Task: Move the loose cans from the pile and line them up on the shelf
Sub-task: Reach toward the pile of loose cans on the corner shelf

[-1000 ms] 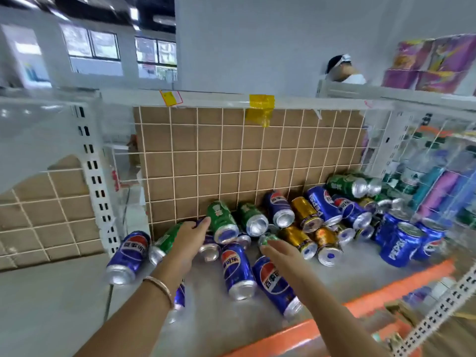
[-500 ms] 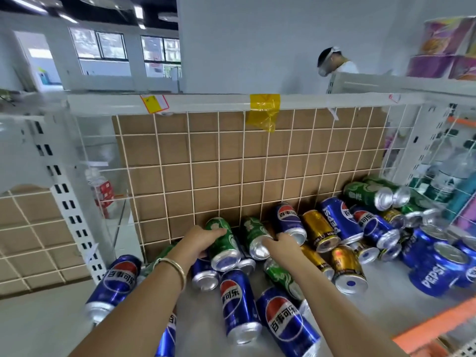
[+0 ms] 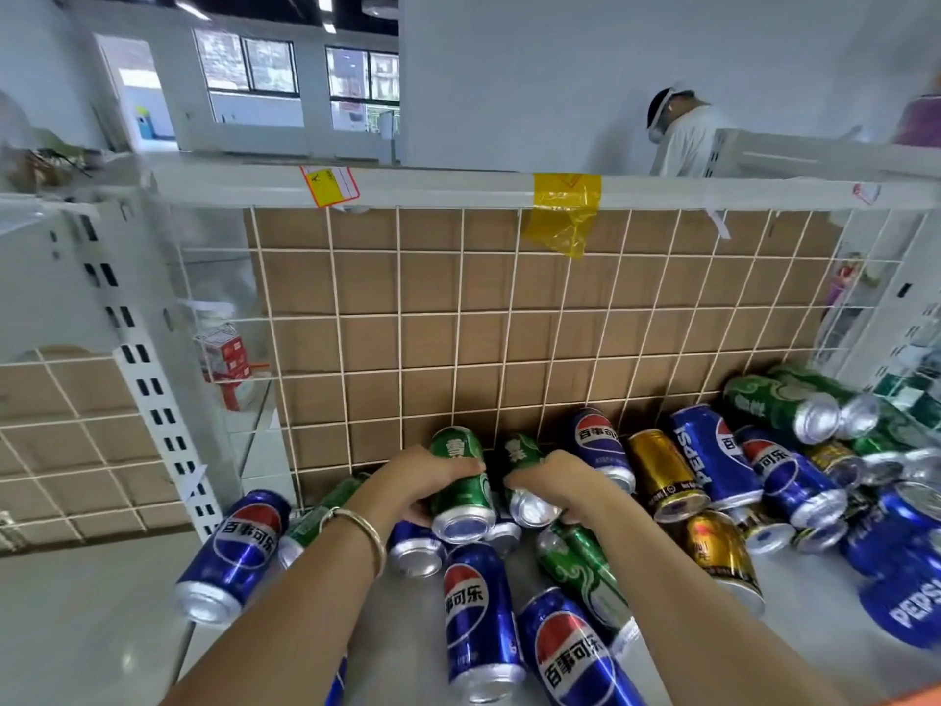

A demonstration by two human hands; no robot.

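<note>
1. Two green cans are being picked up, one in each of my hands, at the left end of the pile [image 3: 713, 466], close to the wire grid back panel [image 3: 458, 323].
2. My left hand [image 3: 422, 481] has its fingers curled round the left green can [image 3: 466, 501], which lies tilted with its silver end toward me.
3. My right hand [image 3: 555, 484] is wrapped over the right green can [image 3: 520, 450], just beside the first. My palm hides most of this can's body.
4. Blue, gold and green cans lie on their sides and run rightward along the far side of the shelf [image 3: 804, 619]. Several blue cans [image 3: 478, 619] lie nearer, between and beside my forearms.
5. I judge this to be the pick-up step. Both cans are gripped but remain down among their neighbours, and I see no finished row at this end.
6. The next move calls for lifting both cans clear without setting the touching cans rolling. They then need turning upright and setting side by side on a bare part of the shelf.
</note>
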